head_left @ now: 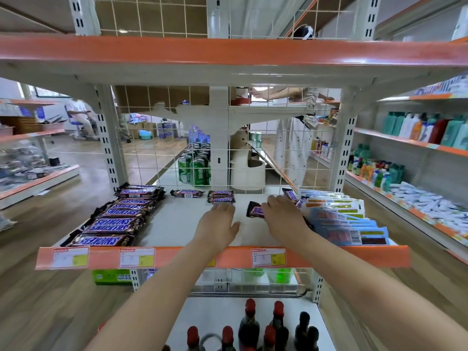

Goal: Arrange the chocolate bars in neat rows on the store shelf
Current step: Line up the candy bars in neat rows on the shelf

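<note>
Two bare forearms reach in from below the shelf's orange front rail (228, 257), no sleeves showing anywhere along them. The left hand (217, 224) and right hand (285, 215) wear no gloves, rings, watches or bands.

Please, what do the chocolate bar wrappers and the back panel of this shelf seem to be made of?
The chocolate bar wrappers look like glossy plastic film: they shine and crinkle at the crimped ends. The back panel appears to be pale coated metal wire, a thin square grid through which the green cans behind it are seen. The coating type cannot be told.
</note>
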Tool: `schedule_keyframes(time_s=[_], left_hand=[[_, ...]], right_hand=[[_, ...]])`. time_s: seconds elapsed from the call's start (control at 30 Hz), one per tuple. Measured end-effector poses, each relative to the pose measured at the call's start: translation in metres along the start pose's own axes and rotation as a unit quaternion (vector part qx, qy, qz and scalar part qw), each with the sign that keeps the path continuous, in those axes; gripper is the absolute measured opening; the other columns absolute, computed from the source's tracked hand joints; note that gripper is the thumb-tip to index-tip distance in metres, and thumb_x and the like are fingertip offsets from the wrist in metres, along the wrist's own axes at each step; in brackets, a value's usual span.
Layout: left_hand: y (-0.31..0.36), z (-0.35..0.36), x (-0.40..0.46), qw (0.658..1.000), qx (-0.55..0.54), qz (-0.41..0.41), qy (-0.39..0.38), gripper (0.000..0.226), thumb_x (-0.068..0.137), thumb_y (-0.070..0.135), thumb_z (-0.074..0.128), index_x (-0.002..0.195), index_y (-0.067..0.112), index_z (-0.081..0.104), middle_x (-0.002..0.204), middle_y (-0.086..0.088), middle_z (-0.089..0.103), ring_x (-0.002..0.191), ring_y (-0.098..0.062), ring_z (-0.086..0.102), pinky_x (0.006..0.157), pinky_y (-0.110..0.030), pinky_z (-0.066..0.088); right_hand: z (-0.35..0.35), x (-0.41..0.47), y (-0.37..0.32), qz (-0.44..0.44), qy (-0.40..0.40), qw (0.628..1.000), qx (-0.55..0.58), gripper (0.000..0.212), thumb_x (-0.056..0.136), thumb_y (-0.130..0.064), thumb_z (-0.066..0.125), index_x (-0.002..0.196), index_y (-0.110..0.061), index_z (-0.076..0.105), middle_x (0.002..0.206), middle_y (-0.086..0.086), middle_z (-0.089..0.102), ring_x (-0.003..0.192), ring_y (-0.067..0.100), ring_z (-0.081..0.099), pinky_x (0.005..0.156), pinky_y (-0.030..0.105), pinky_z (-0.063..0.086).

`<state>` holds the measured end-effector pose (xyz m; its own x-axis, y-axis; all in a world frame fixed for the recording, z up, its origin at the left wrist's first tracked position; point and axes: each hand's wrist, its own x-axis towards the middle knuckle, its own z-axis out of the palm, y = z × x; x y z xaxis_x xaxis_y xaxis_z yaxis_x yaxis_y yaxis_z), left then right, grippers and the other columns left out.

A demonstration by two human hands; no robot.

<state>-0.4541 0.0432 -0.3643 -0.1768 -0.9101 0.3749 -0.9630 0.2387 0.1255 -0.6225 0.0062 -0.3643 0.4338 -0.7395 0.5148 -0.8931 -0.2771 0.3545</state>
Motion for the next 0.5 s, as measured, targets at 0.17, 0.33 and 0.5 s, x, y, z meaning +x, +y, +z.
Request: schedule_keyframes(time_s=[0.17, 0.33, 0.5], left_hand=[[-0.016, -0.005, -0.003, 0.998, 0.013, 0.018, 0.058, 0.054, 0.094, 0.036, 0.048, 0.141, 0.013, 0.032, 0.145, -0.003, 0.033, 0.131, -0.022, 0.034, 0.099, -0.030, 0.035], [-0.029, -0.004, -0.006, 0.996, 0.027, 0.023, 0.077, 0.053, 0.093, 0.033, 0.052, 0.139, 0.012, 0.035, 0.142, -0.004, 0.039, 0.128, -0.024, 0.038, 0.097, -0.032, 0.036], [-0.038, -0.001, -0.010, 0.993, 0.018, 0.021, 0.113, 0.035, 0.094, 0.031, 0.050, 0.124, 0.012, 0.053, 0.120, -0.006, 0.055, 0.110, -0.027, 0.049, 0.084, -0.034, 0.037]], right_hand=[[-0.002, 0.009, -0.021, -0.095, 0.093, 0.991, -0.024, 0.035, 0.038, -0.007, 0.079, 0.069, -0.014, 0.066, 0.068, 0.001, 0.057, 0.062, 0.020, 0.058, 0.055, 0.025, 0.044], [-0.001, 0.015, -0.036, -0.129, 0.142, 0.981, -0.022, 0.042, 0.046, -0.014, 0.083, 0.085, -0.012, 0.069, 0.076, 0.001, 0.059, 0.070, 0.020, 0.056, 0.065, 0.029, 0.031], [0.003, 0.017, -0.044, -0.153, 0.165, 0.974, -0.026, 0.045, 0.048, -0.017, 0.083, 0.090, -0.013, 0.070, 0.080, 0.000, 0.061, 0.073, 0.019, 0.057, 0.064, 0.028, 0.036]])
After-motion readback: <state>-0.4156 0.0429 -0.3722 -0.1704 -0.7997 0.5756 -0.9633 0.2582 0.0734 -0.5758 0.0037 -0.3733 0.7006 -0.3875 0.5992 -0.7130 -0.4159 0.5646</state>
